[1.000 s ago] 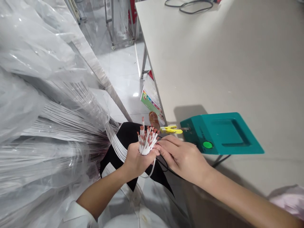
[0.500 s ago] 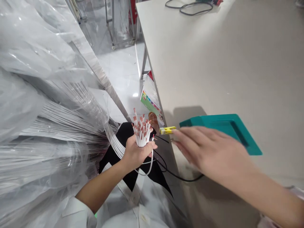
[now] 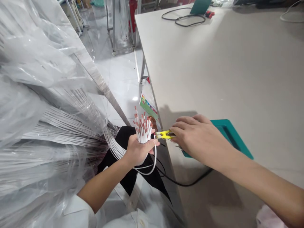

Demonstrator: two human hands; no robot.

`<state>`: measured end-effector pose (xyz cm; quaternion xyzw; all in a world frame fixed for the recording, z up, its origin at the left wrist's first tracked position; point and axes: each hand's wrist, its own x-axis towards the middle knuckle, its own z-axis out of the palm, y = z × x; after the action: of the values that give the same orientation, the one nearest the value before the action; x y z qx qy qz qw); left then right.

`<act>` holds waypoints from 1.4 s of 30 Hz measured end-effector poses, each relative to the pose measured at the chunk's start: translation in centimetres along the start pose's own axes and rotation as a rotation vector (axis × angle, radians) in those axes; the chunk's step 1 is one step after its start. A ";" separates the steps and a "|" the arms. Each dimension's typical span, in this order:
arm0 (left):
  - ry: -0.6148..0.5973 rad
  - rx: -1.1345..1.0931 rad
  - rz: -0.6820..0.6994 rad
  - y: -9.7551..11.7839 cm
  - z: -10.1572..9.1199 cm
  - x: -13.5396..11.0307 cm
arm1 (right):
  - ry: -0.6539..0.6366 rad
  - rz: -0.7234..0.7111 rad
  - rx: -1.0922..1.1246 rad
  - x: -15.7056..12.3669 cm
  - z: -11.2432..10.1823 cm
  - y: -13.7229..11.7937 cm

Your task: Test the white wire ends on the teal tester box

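My left hand (image 3: pixel 137 150) is wrapped round a bundle of white cables (image 3: pixel 143 134) whose tips are reddish, copper-coloured ends pointing up. A single white cable (image 3: pixel 154 161) loops out of the bundle, and its end stands between my left thumb and fingers. My right hand (image 3: pixel 192 133), over the table edge, pinches a small yellow clip (image 3: pixel 165 135). The clip's metal jaws meet the end of that single cable; whether they grip it I cannot tell. Below and behind my right hand lies a teal tray (image 3: pixel 237 139), partly hidden by the hand.
More white cables (image 3: pixel 64 126) under clear plastic sheeting (image 3: pixel 35 63) lie to the left. The pale table (image 3: pixel 213 72) fills the right, with a black looped cord (image 3: pixel 182 20) at its far end. A black cable (image 3: pixel 187 184) runs across its near edge. A wheeled metal rack (image 3: pixel 114 31) stands beyond.
My right hand has moved left with the yellow clip, bringing its jaws to the single cable's end. My left hand keeps its hold on the bundle. The view has tilted up slightly.
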<state>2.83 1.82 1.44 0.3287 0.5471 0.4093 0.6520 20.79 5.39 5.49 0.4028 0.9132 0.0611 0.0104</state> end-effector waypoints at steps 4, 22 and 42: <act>-0.004 -0.008 0.019 -0.5 0.3 0.4 | 0.113 -0.021 -0.011 0.0 0.7 0.2; 0.062 0.174 -0.009 -0.7 0.5 0.4 | 0.146 -0.055 -0.034 -0.6 2.0 0.2; -0.104 0.038 0.099 1.4 -3.1 -3.4 | 0.494 0.092 0.816 -0.2 1.7 -6.5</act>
<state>-0.66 -0.63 3.59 0.3886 0.5033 0.4130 0.6520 16.30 1.09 3.03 0.3875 0.8189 -0.2082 -0.3685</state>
